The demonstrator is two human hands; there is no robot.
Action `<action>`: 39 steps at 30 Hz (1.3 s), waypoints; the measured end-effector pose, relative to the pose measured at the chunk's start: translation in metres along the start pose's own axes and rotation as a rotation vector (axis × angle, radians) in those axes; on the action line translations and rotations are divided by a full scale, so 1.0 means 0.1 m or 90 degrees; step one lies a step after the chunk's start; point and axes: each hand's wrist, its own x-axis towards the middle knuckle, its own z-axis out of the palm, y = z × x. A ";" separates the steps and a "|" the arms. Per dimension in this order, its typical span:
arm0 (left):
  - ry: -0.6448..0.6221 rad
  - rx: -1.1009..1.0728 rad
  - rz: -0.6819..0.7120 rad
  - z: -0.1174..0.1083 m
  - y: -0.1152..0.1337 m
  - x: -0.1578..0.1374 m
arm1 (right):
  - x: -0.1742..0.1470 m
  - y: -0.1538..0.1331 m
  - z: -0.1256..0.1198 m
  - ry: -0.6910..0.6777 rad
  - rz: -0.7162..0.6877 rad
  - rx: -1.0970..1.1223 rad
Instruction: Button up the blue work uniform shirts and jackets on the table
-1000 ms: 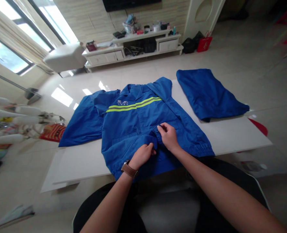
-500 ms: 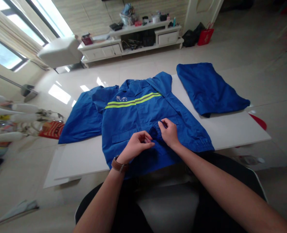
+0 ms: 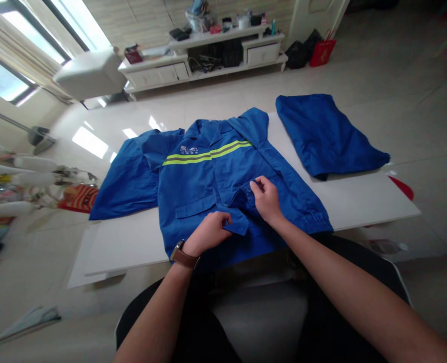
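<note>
A blue work jacket [image 3: 193,184] with a yellow-and-grey reflective stripe lies front up on a white table [image 3: 128,247], its collar away from me. My left hand [image 3: 211,232], with a brown-strapped watch at the wrist, is closed on a loose flap of the jacket's front near the hem. The flap's pointed corner sticks out to the right of the fingers. My right hand [image 3: 265,197] pinches the other front edge a little higher and to the right. Between the hands the front is parted and folded back.
Folded blue garments lie on both sides, one at the right [image 3: 329,136] and one at the left [image 3: 127,181]. Beyond the table stands a white TV cabinet [image 3: 158,78] with small items on it. A red bag [image 3: 322,53] stands by it.
My left hand has moved slightly down and now holds the flap, which was not drawn out before. My right hand has shifted a little up and right with its edge.
</note>
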 end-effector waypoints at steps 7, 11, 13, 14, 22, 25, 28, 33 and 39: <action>-0.194 0.233 -0.052 0.42 -0.03 0.02 | -0.23 0.12 0.07 -0.587 0.052 -0.155; -0.214 0.247 -0.052 0.49 -0.01 0.06 | -0.32 0.16 -0.04 -0.713 0.094 -0.171; -0.211 0.254 -0.043 0.50 0.01 0.04 | -0.35 0.17 -0.13 -0.810 0.192 -0.169; -0.207 0.263 -0.038 0.51 0.02 0.03 | -0.37 0.18 -0.17 -0.855 0.251 -0.173; -0.273 0.265 -0.009 0.69 0.21 -0.06 | -0.53 0.14 -0.41 -0.960 0.339 -0.266; -0.321 0.214 -0.033 0.78 0.24 -0.05 | -0.56 0.08 -0.45 -1.007 0.404 -0.268; -0.402 0.150 -0.082 0.89 0.23 -0.05 | -0.58 0.02 -0.48 -1.096 0.495 -0.247; -0.441 0.106 -0.112 1.05 0.19 -0.03 | -0.53 0.00 -0.53 -1.091 0.459 -0.222; -0.477 0.077 -0.131 1.12 0.15 0.09 | -0.40 0.17 -0.37 -0.691 0.078 -0.325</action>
